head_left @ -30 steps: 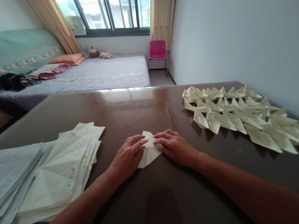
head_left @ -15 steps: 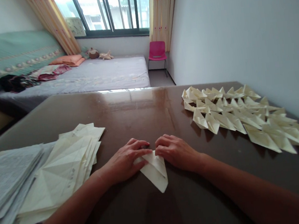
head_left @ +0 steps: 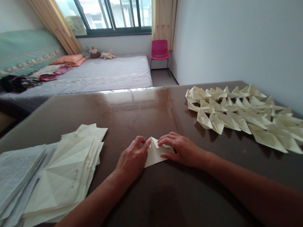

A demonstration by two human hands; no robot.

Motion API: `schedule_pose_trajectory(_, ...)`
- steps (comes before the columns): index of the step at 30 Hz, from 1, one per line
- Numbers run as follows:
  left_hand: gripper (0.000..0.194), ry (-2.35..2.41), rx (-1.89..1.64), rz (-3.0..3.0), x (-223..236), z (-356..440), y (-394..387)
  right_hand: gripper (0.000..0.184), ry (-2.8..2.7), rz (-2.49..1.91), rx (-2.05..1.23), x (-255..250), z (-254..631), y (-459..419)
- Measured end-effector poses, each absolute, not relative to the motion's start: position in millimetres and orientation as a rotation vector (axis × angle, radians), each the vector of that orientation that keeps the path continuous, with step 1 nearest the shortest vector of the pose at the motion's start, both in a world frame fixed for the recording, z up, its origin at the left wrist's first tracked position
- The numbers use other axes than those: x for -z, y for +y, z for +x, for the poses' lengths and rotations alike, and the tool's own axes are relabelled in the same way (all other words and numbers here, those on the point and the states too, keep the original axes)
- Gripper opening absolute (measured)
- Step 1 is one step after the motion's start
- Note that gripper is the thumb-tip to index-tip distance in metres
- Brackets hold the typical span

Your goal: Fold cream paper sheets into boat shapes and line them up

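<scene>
A small folded piece of cream paper (head_left: 155, 157) lies on the brown table in front of me, its peak pointing away and its long straight edge towards me. My left hand (head_left: 133, 155) is closed on its left side, with thumb and curled fingers at the slanted edge near the peak. From the right, my right hand (head_left: 184, 149) grips the paper between bent fingers on top and the thumb near the lower edge. The right hand's fingers partly cover the paper's right half.
Stacked creased cream sheets (head_left: 63, 173) lie on the left, beside a pile of printed or written paper (head_left: 9, 179). Several rows of folded paper boats (head_left: 232, 114) stand at the right on the glossy table (head_left: 130, 119). Beyond it are a bed (head_left: 104, 73) and a pink chair (head_left: 159, 50).
The folded paper has been turned: its point faced me and now faces away, with a straight edge near me. Both hands have shifted their hold along its sides.
</scene>
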State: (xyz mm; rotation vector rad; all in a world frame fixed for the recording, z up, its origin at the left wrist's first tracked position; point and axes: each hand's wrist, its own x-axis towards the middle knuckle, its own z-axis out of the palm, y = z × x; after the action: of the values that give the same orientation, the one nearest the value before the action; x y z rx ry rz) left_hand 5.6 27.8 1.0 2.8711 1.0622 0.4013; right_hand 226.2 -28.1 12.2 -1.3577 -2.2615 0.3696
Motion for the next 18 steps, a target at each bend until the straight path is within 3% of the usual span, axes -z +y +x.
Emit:
schedule_pose_trajectory(5, 0.043, 0.854, -0.235, 2.975, -16, 1, 21, 0.027, -2.476, -1.269, -0.237, -14, 229, -29)
schedule_pose_trajectory(8, 0.048, 0.791, -0.152, 3.024, -22, -1, 16, 0.046, -2.542, -1.290, -0.199, -19, 228, -32)
schedule_pose_trajectory(11, 0.039, 0.798, -0.065, 3.102, -23, 2, 9, 0.056, -2.591, -1.349, -0.117, -22, 224, -37)
schedule_pose_trajectory(18, 0.024, 0.721, -0.006, 3.180, -21, 5, 5, 0.051, -2.634, -1.414, -0.040, -23, 217, -39)
